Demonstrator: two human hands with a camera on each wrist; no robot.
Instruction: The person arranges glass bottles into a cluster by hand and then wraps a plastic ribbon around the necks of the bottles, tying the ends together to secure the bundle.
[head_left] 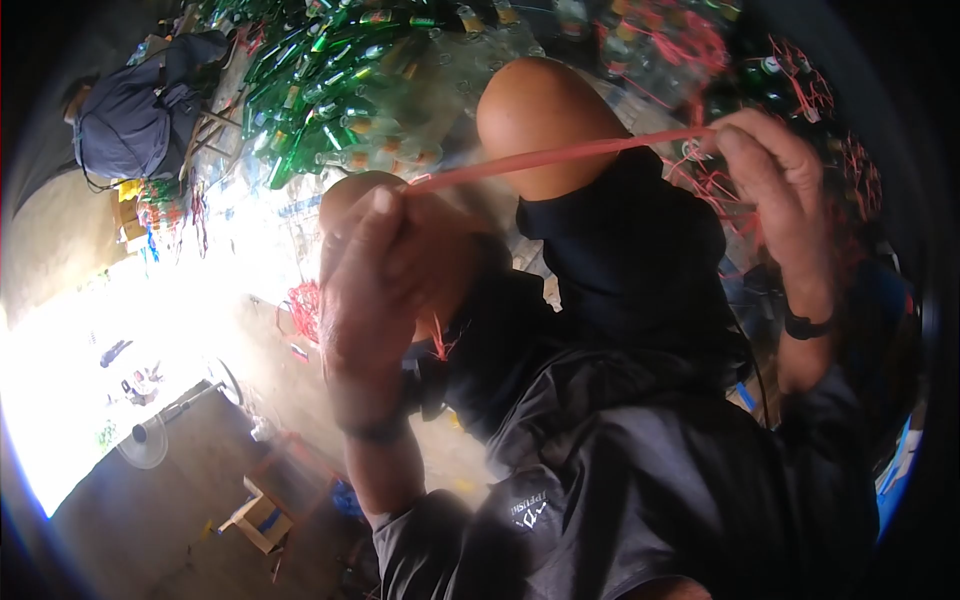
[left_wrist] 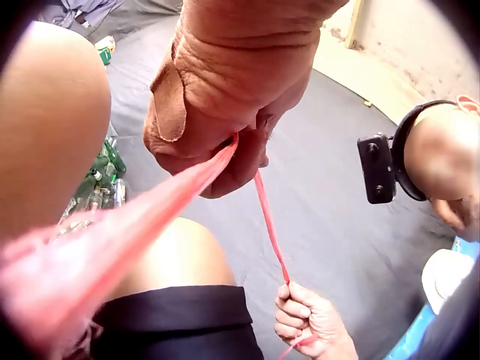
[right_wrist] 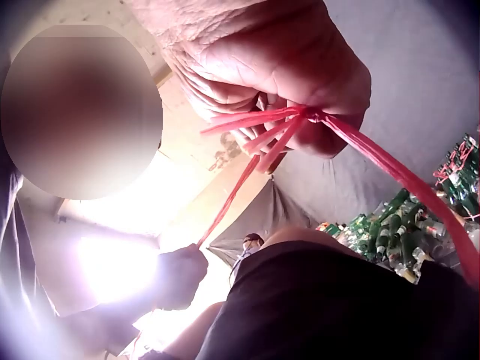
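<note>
The left hand point(head_left: 368, 275) has its fingers curled inward and grips a red plastic string point(head_left: 560, 155). The right hand point(head_left: 775, 185) pinches the same string between thumb and bent fingers. The string runs nearly straight from left to right between the two hands, above the person's bare knees point(head_left: 545, 115), and the hands are well apart. In the right wrist view a small knot point(right_wrist: 313, 116) sits against the right hand's curled fingers, with loose ends fanning out beside it. A band point(head_left: 808, 326) circles the right wrist. Near the left hand, farther left, lies a bundle of red string point(head_left: 303, 308). Many green bottles point(head_left: 310, 110) are heaped on the far side, and at far left is another person point(head_left: 135, 120) in dark clothing.
</note>
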